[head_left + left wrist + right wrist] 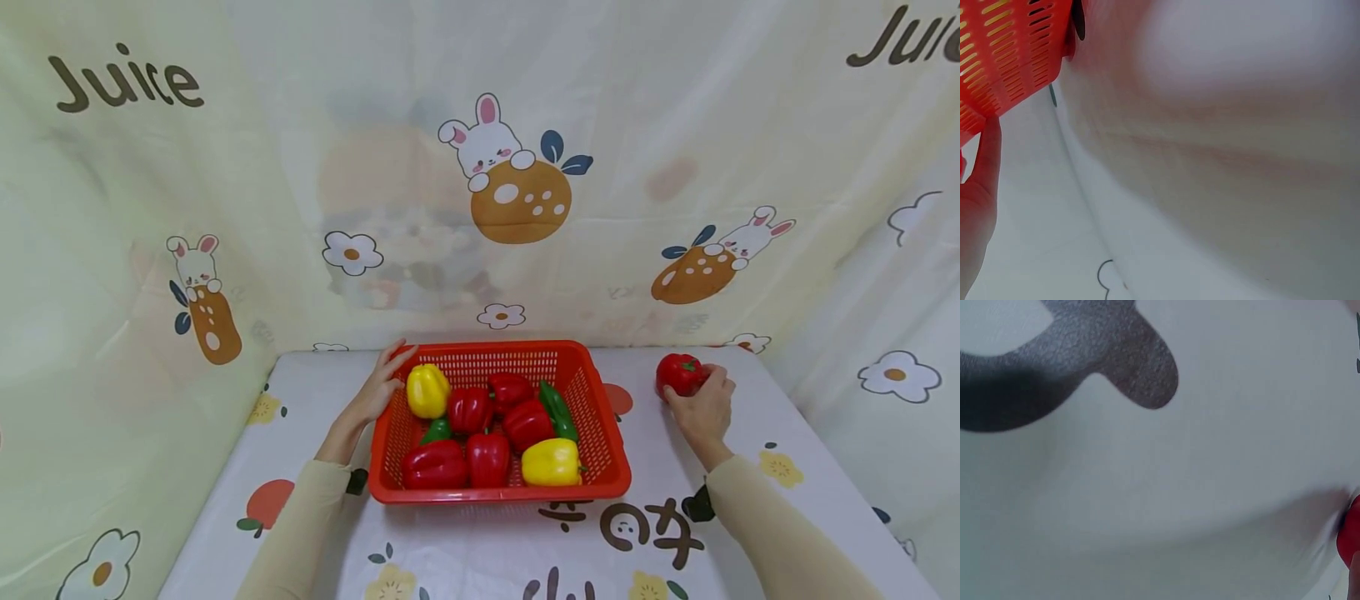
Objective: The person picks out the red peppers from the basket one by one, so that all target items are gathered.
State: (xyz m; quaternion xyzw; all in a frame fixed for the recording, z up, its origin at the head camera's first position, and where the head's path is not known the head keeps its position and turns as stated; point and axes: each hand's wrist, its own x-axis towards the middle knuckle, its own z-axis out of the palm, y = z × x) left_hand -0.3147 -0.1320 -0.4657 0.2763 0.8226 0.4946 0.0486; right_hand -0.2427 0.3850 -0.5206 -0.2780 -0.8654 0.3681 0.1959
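We look into a draped nook [637, 75] — hanging cloth [300, 150] printed with rabbits [517, 187], flowers [352, 253] and "Juice" lettering [126, 81] walls three sides of a cloth-covered table [465, 542] — and cannot tell what kind of room surrounds it.

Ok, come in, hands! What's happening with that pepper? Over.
Right hand holding red pepper, right of the basket. Left hand touching basket's left side. In the way: basket's right wall, between held pepper and the other peppers.

Your right wrist view cuts off the red pepper [1348, 532] and your right fingers [1355, 580]; your left wrist view crops the red basket [1015, 57]. Your head view shows one green pepper [437, 430] partly hidden.
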